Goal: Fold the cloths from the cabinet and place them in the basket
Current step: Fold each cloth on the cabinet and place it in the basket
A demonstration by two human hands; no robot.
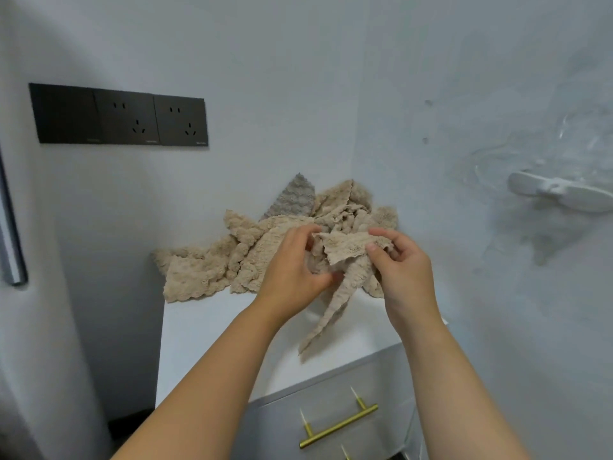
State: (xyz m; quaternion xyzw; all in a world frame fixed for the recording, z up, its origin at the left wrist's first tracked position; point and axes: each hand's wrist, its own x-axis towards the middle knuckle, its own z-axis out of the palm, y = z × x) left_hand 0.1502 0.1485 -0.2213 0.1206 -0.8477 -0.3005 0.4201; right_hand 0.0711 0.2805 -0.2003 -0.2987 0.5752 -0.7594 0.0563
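Midair, beige cloth [345,257] between left hand [292,270] and right hand [403,265] — above the cabinet top [212,333].

A corner of a room with pale grey-blue walls [298,61], evenly and softly lit. At about ten o'clock, a dark panel of sockets [119,116] is set flat into the left wall: three square plates side by side, the two right ones with pin holes. At nine o'clock, at the frame's edge, runs a grey metal bar [11,227], nearly upright. At three o'clock, a white plastic fitting [560,190] juts from the right wall, which looks smeared and patchy around it. At six o'clock stands a cabinet with a white top [212,333] and a grey drawer front [335,393] carrying a brass bar handle [338,425].
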